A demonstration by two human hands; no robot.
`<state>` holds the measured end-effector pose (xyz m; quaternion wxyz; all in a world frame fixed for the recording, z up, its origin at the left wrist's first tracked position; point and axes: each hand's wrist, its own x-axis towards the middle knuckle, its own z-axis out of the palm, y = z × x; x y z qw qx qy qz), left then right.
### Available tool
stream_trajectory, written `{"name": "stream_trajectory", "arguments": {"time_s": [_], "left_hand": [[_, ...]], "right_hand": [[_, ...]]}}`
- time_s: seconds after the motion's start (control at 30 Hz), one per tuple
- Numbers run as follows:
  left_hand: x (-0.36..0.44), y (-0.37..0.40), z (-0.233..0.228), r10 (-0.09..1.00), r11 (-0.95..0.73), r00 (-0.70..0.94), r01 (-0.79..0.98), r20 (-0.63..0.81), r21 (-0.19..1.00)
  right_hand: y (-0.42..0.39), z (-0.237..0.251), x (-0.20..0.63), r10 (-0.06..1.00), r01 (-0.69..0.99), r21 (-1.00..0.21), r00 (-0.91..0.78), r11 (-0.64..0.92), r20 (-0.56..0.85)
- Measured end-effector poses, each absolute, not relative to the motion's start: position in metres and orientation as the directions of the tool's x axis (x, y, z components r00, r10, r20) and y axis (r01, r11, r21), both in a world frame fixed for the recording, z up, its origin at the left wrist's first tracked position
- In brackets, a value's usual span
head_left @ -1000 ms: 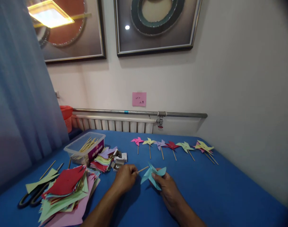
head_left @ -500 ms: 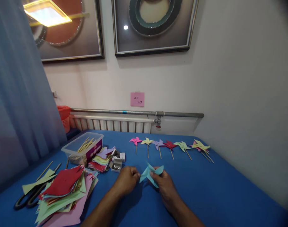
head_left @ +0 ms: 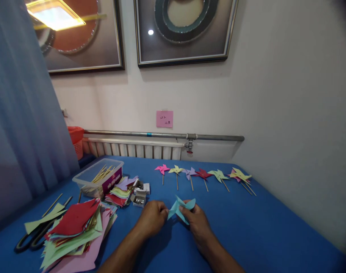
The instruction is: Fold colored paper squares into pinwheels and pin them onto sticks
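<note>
A light-blue paper pinwheel (head_left: pixel 175 209) with folded blades is pinched at its middle by my right hand (head_left: pixel 198 222), thumb on top. Just left of it, my left hand (head_left: pixel 153 217) is closed, thumb and fingers curled together close to the pinwheel's left tip. Whatever those fingers may hold is hidden. Beyond my left hand are two small open boxes (head_left: pixel 139 200) with shiny metal bits inside. No stick shows on the blue pinwheel.
Finished pinwheels on sticks (head_left: pixel 203 174) lie in a row at the back. Left are a clear plastic tub (head_left: pixel 84 178) of wooden sticks, small paper pieces (head_left: pixel 120 195), a stack of coloured paper (head_left: pixel 74 220) and black-handled scissors (head_left: pixel 38 242). A blue curtain (head_left: pixel 25 113) hangs at left.
Hardly anything differs. The view has shifted slightly, and both hands keep their places around the blue pinwheel.
</note>
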<state>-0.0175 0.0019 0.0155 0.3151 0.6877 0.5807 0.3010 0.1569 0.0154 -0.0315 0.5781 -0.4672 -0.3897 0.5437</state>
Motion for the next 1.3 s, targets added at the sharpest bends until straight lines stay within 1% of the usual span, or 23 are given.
{"name": "stream_trajectory", "arguments": {"time_s": [0.3,0.5,0.63,0.73,0.87,1.07,1.3], "left_hand": [[-0.018,0.002,0.017,0.988,-0.122,0.153,0.653,0.028,0.747],[-0.018,0.001,0.013,0.984,-0.160,0.161,0.650,0.072,0.743],[-0.018,0.001,0.014,0.985,-0.155,0.158,0.674,0.064,0.722],[-0.018,0.001,0.016,0.985,-0.158,0.159,0.667,0.068,0.729],[-0.017,0.001,0.018,0.986,-0.146,0.158,0.660,0.054,0.737],[-0.017,0.002,0.014,0.988,-0.133,0.147,0.660,0.047,0.739],[-0.017,0.002,0.014,0.988,-0.144,0.140,0.676,0.065,0.722]], "right_hand": [[0.012,-0.025,0.159,0.995,-0.244,-0.969,0.082,-0.036,-0.057],[0.012,-0.025,0.159,0.995,-0.227,-0.974,0.084,-0.030,-0.050],[0.019,-0.033,0.159,0.992,-0.223,-0.974,0.100,-0.049,-0.073],[0.022,-0.037,0.159,0.991,-0.242,-0.968,0.102,-0.059,-0.086],[0.021,-0.038,0.158,0.992,-0.238,-0.970,0.108,-0.042,-0.069],[0.018,-0.033,0.158,0.990,-0.228,-0.973,0.116,-0.047,-0.075],[0.012,-0.027,0.157,0.989,-0.214,-0.977,0.141,-0.017,-0.048]]}}
